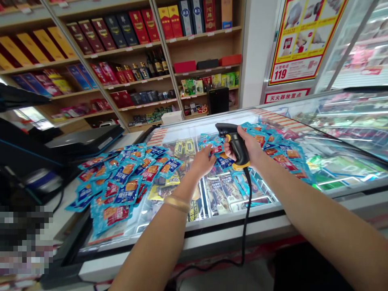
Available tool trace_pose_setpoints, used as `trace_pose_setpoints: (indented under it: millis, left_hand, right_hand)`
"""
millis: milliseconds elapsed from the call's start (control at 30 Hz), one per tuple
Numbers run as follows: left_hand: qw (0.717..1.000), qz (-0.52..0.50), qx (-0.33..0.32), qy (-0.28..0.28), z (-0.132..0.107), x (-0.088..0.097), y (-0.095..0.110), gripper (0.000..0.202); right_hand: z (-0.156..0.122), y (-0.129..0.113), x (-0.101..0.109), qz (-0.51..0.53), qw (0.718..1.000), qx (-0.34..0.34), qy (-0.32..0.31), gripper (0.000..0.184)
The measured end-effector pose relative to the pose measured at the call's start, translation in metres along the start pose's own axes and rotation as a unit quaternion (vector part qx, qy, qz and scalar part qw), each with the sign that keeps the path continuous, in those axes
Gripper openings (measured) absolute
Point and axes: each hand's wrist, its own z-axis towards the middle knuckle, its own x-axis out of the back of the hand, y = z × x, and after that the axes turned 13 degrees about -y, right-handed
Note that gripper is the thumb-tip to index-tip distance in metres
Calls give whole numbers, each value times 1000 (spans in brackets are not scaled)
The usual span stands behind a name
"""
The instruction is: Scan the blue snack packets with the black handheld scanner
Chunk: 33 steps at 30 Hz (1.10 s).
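My right hand is wrapped around the grip of a black and yellow barcode scanner, its head pointing left and its cable hanging down over the freezer's front edge. Just left of it, my left hand has its fingers closed at the edge of a small blue and red snack packet. More blue packets show around and behind the scanner. A large heap of snack packets lies left of my left hand on the glass. Another packet pile spreads to the right, partly behind my right forearm.
Under the glass top of the chest freezer are wrapped ice creams. A dark scale-like device and a counter stand at left. Shelves with boxes and bottles line the back, and a yellow-red poster hangs at right.
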Motion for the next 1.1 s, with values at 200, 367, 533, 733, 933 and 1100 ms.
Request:
trace_pose_setpoints:
  millis: [200, 367, 533, 733, 933, 1100]
  left_hand:
    - [989, -116, 27, 91, -2, 1, -10, 32]
    - [847, -488, 77, 198, 1, 6, -19, 23]
    - [724, -651, 81, 211, -1, 11, -19, 12]
    - [718, -658, 78, 214, -3, 14, -13, 12]
    - [715, -662, 71, 211, -3, 14, -12, 9]
    - [717, -655, 73, 228, -3, 14, -13, 11]
  right_hand:
    - [-3, -2, -5, -6, 1000, 10, -4, 48]
    - [-6, 1, -12, -24, 999, -19, 11, 47]
    - [-4, 10, -11, -79, 990, -115, 19, 42]
    - [-5, 16, -10, -127, 982, -141, 12, 46]
    - [-5, 15, -11, -154, 978, -142, 18, 51]
    - [-3, 15, -6, -147, 978, -148, -23, 47]
